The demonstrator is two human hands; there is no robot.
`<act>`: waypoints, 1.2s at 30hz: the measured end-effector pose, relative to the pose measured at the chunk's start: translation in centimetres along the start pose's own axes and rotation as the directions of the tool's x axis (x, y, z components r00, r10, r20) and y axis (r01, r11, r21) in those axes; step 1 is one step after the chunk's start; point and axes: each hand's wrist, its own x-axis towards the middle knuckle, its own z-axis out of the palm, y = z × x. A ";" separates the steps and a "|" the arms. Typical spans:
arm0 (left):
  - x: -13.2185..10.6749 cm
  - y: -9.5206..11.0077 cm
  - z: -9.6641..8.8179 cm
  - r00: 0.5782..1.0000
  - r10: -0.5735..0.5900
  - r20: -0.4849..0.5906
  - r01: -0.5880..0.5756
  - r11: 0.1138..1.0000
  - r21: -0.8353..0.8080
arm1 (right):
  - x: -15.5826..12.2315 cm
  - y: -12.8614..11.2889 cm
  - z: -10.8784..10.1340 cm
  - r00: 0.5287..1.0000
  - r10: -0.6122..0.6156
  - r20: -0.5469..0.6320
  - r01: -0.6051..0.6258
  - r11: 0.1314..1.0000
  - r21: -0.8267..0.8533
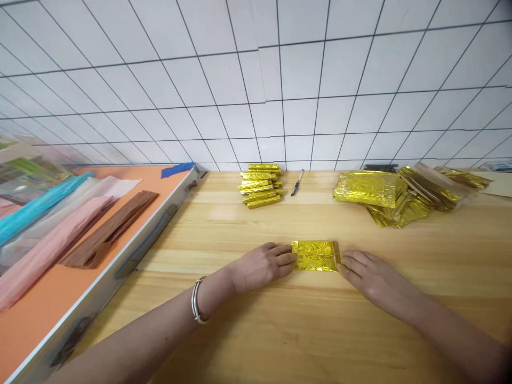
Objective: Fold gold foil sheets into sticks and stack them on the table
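Flat on the counter point(280, 330), dead centre: foil point(316, 255), gold, folded into a small oblong, long side running from 9 to 3 o'clock.

At 9 o'clock of the foil: left hand point(264, 265), palm down, fingers half curled, tips touching the foil's left end. Pinching or merely pressing: cannot tell. Bracelet point(196, 301) on that wrist.

At 3 to 4 o'clock of the foil: right hand point(370, 277), palm down, fingers spread and laid flat, tips touching the foil's right end, gripping nothing.

At 11 o'clock, well apart, close to the tiled wall point(256, 80): stack point(261, 185) of narrow folded gold strips. Just beside it at its 3 o'clock: pen point(297, 182), dark and slim, tilted.

At 1 to 2 o'clock of the foil, well apart: pile point(368, 188) of loose gold sheets, some inside clear sleeves.

At 9 to 10 o'clock, past the counter's edge: orange top point(48, 330) with long paper bundles side by side, brown point(108, 229) nearest, then pink point(52, 242), then teal point(36, 208). At its far corner: scrap of blue tape point(176, 169).
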 end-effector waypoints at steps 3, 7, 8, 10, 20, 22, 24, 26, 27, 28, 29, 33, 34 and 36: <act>0.1 0.0 0.3 1.000 0.014 -0.019 -0.014 1.000 -0.001 | 0.1 0.0 -0.2 0.999 -0.048 -0.006 0.048 0.999 -0.009; 0.5 0.2 0.4 0.999 0.011 -0.046 -0.011 1.000 -0.003 | 0.0 -0.3 -0.3 0.997 -0.052 -0.056 0.053 0.999 0.012; 0.5 0.2 0.4 0.999 0.013 -0.049 -0.014 1.000 -0.006 | 0.0 -0.3 -0.3 0.996 -0.045 -0.077 0.046 0.999 0.021; 0.6 0.4 0.5 0.998 0.016 -0.063 -0.017 1.000 -0.007 | -0.2 -0.2 -0.1 0.993 -0.022 -0.120 0.029 0.998 0.049; 0.1 1.8 3.4 0.961 -0.182 -0.208 0.172 0.983 -0.065 | 0.0 0.1 1.8 0.934 0.228 -0.273 -0.138 0.939 0.314; 0.2 2.1 4.0 0.939 -0.241 -0.245 0.221 0.970 -0.104 | 0.0 0.0 1.8 0.938 0.232 -0.259 -0.146 0.938 0.313; 0.3 2.2 4.3 0.918 -0.280 -0.281 0.248 0.958 -0.146 | 0.0 -0.1 1.7 0.941 0.232 -0.247 -0.150 0.938 0.311; 0.4 2.3 4.4 0.897 -0.318 -0.306 0.268 0.944 -0.194 | 0.0 -0.1 1.7 0.942 0.233 -0.242 -0.150 0.937 0.316; 0.5 2.4 4.4 0.889 -0.335 -0.313 0.276 0.936 -0.218 | 0.0 0.0 1.8 0.943 0.233 -0.236 -0.151 0.935 0.321; 0.5 2.4 4.4 0.881 -0.352 -0.316 0.284 0.928 -0.240 | 0.0 0.0 1.9 0.945 0.237 -0.227 -0.155 0.931 0.330; 0.5 2.5 4.4 0.876 -0.366 -0.314 0.291 0.921 -0.260 | 0.0 0.0 1.9 0.945 0.247 -0.215 -0.164 0.926 0.341; 0.4 2.7 4.4 0.865 -0.404 -0.297 0.309 0.897 -0.317 | 0.4 0.1 1.9 0.934 0.323 -0.152 -0.238 0.881 0.409; 0.3 2.8 4.3 0.863 -0.409 -0.295 0.310 0.892 -0.329 | 0.5 0.2 1.9 0.930 0.339 -0.139 -0.251 0.867 0.431; 0.2 2.9 4.2 0.864 -0.414 -0.287 0.308 0.885 -0.348 | 0.6 0.3 1.9 0.925 0.358 -0.129 -0.260 0.843 0.471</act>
